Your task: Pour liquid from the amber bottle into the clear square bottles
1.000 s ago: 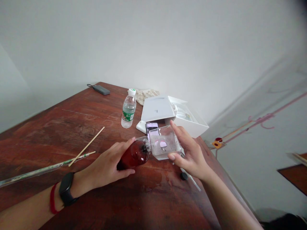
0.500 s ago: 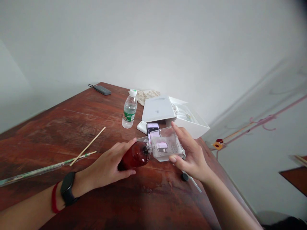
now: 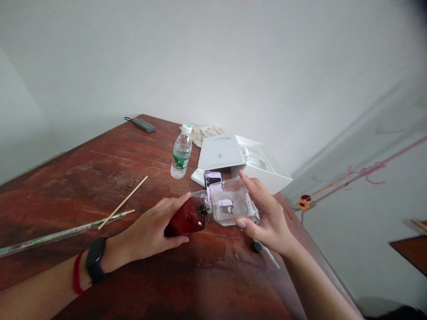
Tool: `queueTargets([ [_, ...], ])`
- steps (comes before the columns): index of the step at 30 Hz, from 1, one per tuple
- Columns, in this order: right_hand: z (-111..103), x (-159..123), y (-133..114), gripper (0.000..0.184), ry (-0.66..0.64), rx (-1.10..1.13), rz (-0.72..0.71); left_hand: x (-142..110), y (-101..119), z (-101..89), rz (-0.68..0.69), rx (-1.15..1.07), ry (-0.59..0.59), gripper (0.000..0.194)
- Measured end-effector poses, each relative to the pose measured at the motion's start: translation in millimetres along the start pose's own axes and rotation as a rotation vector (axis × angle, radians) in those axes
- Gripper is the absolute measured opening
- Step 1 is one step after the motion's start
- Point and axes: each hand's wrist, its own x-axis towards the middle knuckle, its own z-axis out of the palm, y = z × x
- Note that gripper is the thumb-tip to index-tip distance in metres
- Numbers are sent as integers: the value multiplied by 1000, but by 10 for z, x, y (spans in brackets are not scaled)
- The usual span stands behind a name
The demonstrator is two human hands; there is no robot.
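Observation:
My left hand (image 3: 156,226) is wrapped round a brown bottle (image 3: 190,216), which is tipped over with its uncapped neck pointing right. The bottle's mouth meets the near left side of a clear square plastic container (image 3: 230,203). Thumb and fingers of my right hand (image 3: 267,213) grip that container by its right side, and it is tilted. Droplets or bubbles show on its clear walls. Below my right hand a small black cap (image 3: 256,247) lies on the table beside a thin clear strip (image 3: 271,258).
On the wooden table (image 3: 110,164) stands a water bottle (image 3: 181,153). Behind my hands are a phone (image 3: 213,178), a white box (image 3: 267,173) with its lid (image 3: 220,151), and a cloth (image 3: 203,132). Chopsticks (image 3: 123,202) lie left; a grey device (image 3: 143,124) sits far back.
Hardly anything differs. The whole view has shifted by a few pixels, and both hands keep the same hold on the bottle and the container.

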Motion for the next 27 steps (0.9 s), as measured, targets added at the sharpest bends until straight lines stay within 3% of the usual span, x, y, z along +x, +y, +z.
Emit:
queueTargets([
  [27,-43,8,2,87,-28,22,-7,8,11,-25,14,1,-13,104],
])
